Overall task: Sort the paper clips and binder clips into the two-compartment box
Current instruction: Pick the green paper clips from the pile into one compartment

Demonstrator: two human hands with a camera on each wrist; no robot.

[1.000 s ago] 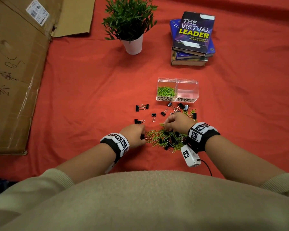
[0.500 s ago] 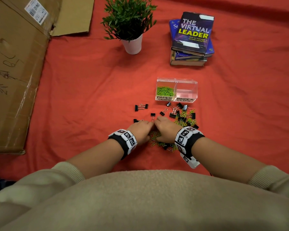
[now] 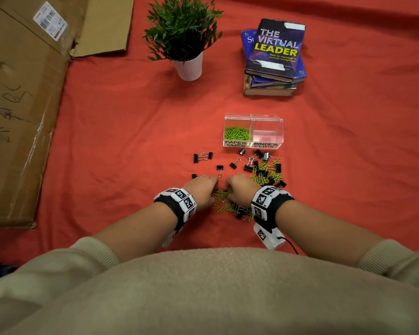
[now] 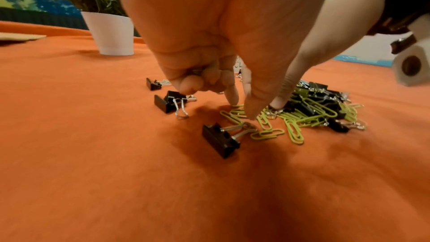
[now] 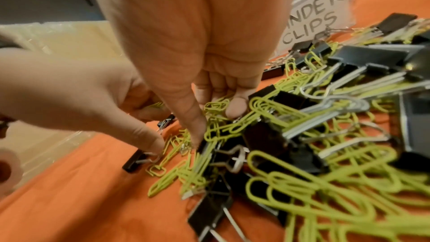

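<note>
Soft, even overhead light keeps the head view bright and sharp around the clear box (image 3: 253,131), with wide-angle bending toward the edges, while both wrist views are warmer and dimmer, a dark shadow pooling under the left hand (image 4: 221,43) and nearest clips blurred.

Left hand (image 4: 221,30) pointing down over the orange cloth (image 4: 93,181), outer fingers curled into the palm, index fingertip and thumb tip touching green paper clips (image 4: 293,122) at the near edge of a mixed pile. Right hand (image 4: 325,34) just beside it, one fingertip in the same pile. Black binder clips (image 4: 221,140) scattered to the left, apart from the pile. White pot with green plant (image 4: 109,32) well behind. Wrist camera (image 4: 411,63) at right edge.
</note>
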